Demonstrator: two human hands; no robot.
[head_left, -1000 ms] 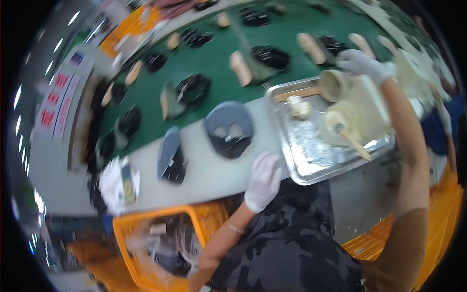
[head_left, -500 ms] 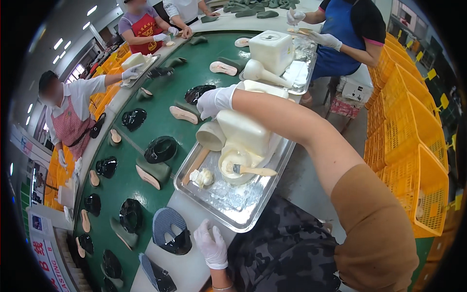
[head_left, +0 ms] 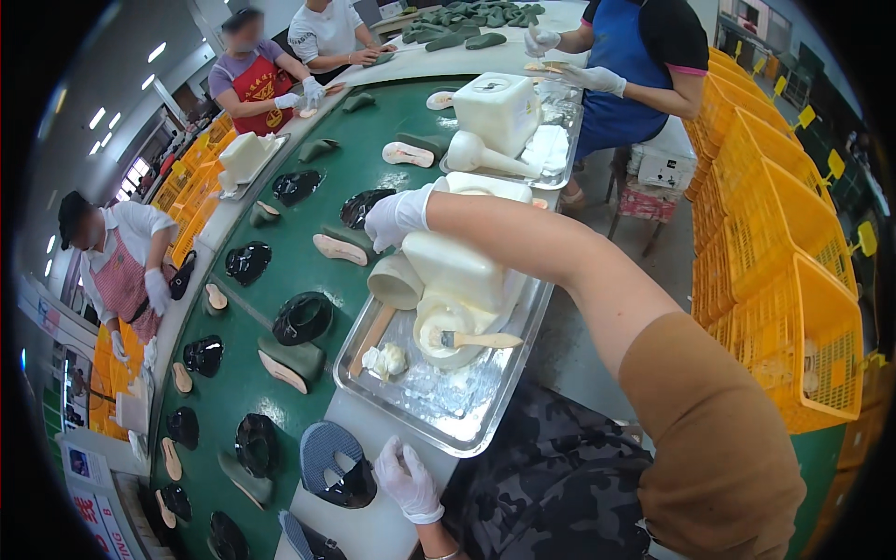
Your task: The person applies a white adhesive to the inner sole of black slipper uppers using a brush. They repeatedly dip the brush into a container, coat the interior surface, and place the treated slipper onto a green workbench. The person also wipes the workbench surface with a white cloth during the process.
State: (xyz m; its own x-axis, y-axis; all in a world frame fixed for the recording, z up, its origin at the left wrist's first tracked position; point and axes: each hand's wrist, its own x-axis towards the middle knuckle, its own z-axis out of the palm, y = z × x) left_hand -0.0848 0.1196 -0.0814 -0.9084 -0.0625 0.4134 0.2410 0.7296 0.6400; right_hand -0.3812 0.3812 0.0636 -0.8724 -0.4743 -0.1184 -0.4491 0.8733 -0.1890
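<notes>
My right hand (head_left: 397, 220), in a white glove, reaches across the steel tray (head_left: 446, 431) to the green belt. It is beside a shiny black shoe upper (head_left: 360, 207) and a green shoe last with a pale insole (head_left: 340, 248); its fingers are partly hidden, so whether it grips the upper is unclear. My left hand (head_left: 409, 481), also gloved, is low by the table edge with loosely bent fingers and nothing in it. Close to it lies a grey-blue sandal with a black strap (head_left: 331, 459). A brush (head_left: 481, 340) rests across a cup of white paste (head_left: 435, 329).
On the tray stand a cream container (head_left: 457, 266) and a crumpled white lump (head_left: 385, 361). More black uppers (head_left: 303, 318) and lasts line the belt (head_left: 308, 149). A second tray holds a white jug (head_left: 499, 112). Yellow crates (head_left: 784, 308) stack at right. Co-workers stand around the belt.
My view has shifted slightly. The uppers and lasts have slid a little nearer along the belt. The co-worker at left has drawn an arm back from a tray. My right hand remains beside the upper.
</notes>
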